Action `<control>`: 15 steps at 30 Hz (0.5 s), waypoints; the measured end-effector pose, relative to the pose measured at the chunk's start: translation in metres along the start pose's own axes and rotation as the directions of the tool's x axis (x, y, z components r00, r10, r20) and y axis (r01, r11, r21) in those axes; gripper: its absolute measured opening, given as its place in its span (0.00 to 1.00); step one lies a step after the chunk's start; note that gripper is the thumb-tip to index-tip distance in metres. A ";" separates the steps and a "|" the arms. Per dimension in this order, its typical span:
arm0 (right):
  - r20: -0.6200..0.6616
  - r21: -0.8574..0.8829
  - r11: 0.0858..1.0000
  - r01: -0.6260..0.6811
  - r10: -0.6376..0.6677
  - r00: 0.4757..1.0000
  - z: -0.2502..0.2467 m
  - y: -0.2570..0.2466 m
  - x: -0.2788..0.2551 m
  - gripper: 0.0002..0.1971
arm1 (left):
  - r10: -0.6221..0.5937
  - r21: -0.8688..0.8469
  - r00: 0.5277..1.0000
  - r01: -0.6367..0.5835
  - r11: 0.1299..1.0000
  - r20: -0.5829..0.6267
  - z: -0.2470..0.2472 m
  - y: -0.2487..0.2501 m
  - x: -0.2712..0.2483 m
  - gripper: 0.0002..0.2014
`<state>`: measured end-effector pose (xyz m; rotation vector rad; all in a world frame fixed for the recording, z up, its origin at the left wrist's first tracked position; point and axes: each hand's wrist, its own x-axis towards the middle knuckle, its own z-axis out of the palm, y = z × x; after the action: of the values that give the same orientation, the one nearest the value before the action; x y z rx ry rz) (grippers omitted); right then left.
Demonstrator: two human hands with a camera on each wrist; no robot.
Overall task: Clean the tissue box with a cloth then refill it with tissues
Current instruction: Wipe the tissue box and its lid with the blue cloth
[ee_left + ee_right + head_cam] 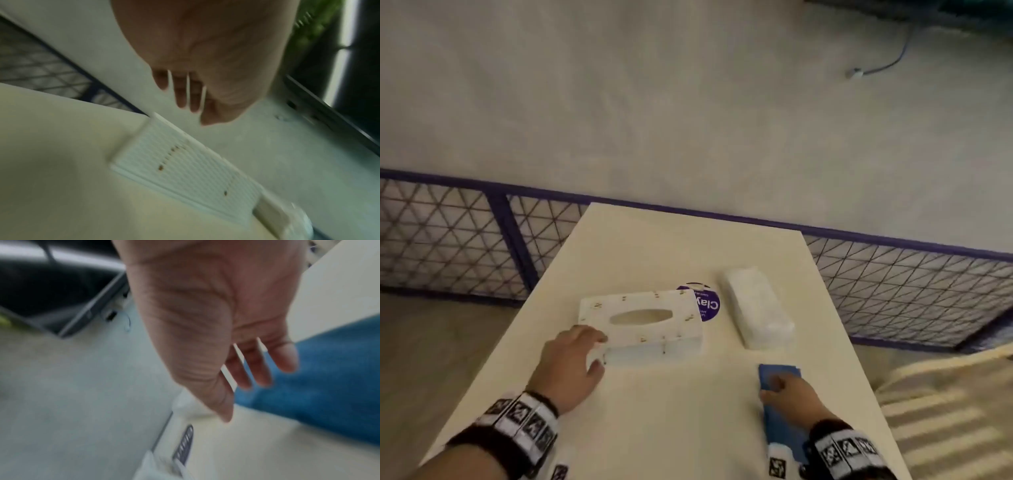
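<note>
My left hand [571, 359] curls round the near corner of the box [643, 320], thumb low on its side, fingers on top. The box looks light and stiff, with brown spots on it. I think it could slide on the surface [671, 421], so holding the corner is good. Through the slot I see no tissues; it looks empty. My right hand [789, 394] lies on the cloth [779, 373], fingers fairly straight. The cloth is soft and floppy. Past that hand, just beyond the cloth, lies the pack [756, 308], soft and squashy.
</note>
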<state>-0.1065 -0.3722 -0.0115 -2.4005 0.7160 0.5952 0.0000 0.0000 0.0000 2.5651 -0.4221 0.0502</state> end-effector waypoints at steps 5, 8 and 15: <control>-0.097 -0.239 0.965 -0.106 0.085 0.992 0.016 -0.002 0.025 0.41 | -0.036 0.409 0.965 -0.075 0.909 0.258 0.023 0.031 0.029 0.40; 0.004 -0.322 0.931 -0.169 0.180 0.984 0.025 -0.002 0.030 0.45 | -0.069 0.488 0.939 -0.112 0.866 0.338 0.033 0.036 0.041 0.39; -0.142 -0.335 0.942 -0.026 -0.023 0.990 0.046 0.027 0.008 0.28 | -0.048 0.467 0.952 -0.104 0.878 0.301 0.040 0.047 0.048 0.29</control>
<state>-0.1277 -0.3651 -0.0607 -2.7835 0.7240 0.5885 0.0296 -0.0724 -0.0051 3.0708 -0.6294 -0.2701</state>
